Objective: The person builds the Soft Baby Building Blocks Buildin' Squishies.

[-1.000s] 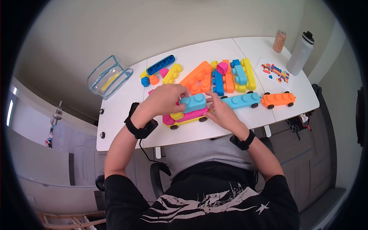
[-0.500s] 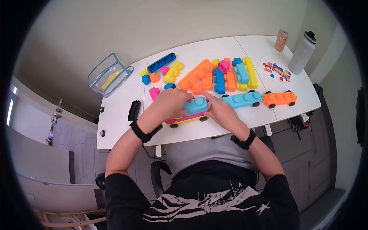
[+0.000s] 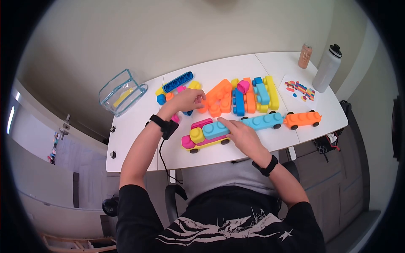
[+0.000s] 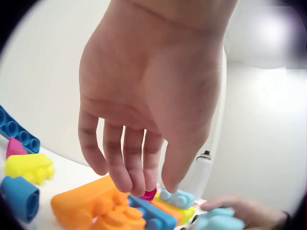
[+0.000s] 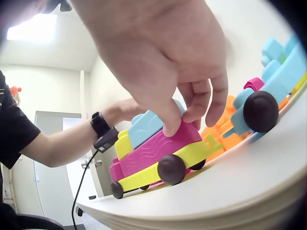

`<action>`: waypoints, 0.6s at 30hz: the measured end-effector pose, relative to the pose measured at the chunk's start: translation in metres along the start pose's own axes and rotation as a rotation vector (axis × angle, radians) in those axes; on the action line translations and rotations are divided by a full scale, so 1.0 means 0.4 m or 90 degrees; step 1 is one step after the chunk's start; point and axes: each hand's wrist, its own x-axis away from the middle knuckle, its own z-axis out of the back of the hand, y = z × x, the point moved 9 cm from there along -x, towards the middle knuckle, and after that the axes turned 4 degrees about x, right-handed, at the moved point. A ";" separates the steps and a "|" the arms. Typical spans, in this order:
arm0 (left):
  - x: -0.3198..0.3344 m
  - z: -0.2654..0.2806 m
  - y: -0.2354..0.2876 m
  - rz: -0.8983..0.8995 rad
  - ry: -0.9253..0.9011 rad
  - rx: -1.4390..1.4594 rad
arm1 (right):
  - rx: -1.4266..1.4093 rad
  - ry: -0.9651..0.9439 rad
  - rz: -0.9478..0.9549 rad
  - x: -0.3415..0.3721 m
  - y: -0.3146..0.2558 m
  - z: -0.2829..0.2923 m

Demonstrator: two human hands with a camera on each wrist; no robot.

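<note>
A toy train car point(image 5: 158, 153) on black wheels has a yellow base, a pink block point(image 5: 148, 148) and a light blue block point(image 3: 214, 130) on top, with a small yellow block point(image 3: 196, 135) near its front. My right hand point(image 3: 244, 137) grips this car at its rear end, thumb on the near side and fingers across the far side. Over the loose blocks farther back hovers my left hand point(image 3: 185, 101), fingers bent loosely with nothing in them. Beneath its fingertips in the left wrist view lie orange blocks point(image 4: 86, 201) and a blue block point(image 4: 153, 215).
To the right stand a light blue wheeled car point(image 3: 263, 121) and an orange one point(image 3: 303, 119). Behind are a long dark blue block point(image 3: 178, 82), a yellow block point(image 3: 272, 92), a clear pouch point(image 3: 122, 92), a picture card point(image 3: 298, 89), a can point(image 3: 305, 56) and a bottle point(image 3: 328, 69).
My left hand has let go of the toy train car's top and moved up and away to the loose blocks. My right hand stays at the car's rear end.
</note>
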 end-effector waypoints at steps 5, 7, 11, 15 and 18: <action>-0.077 -0.052 -0.103 -0.018 0.169 -0.063 | 0.005 0.041 0.031 0.007 -0.011 0.013; -0.089 -0.052 -0.097 -0.009 0.155 -0.030 | 0.011 0.062 0.047 0.009 -0.014 0.021; -0.081 -0.010 -0.094 0.088 0.111 -0.017 | 0.004 0.038 0.023 0.013 -0.009 0.012; -0.056 0.031 -0.120 0.165 0.188 -0.033 | 0.011 0.028 0.017 0.013 -0.007 0.010; -0.051 0.021 -0.145 0.198 0.213 -0.059 | 0.014 0.018 0.009 0.013 -0.006 0.010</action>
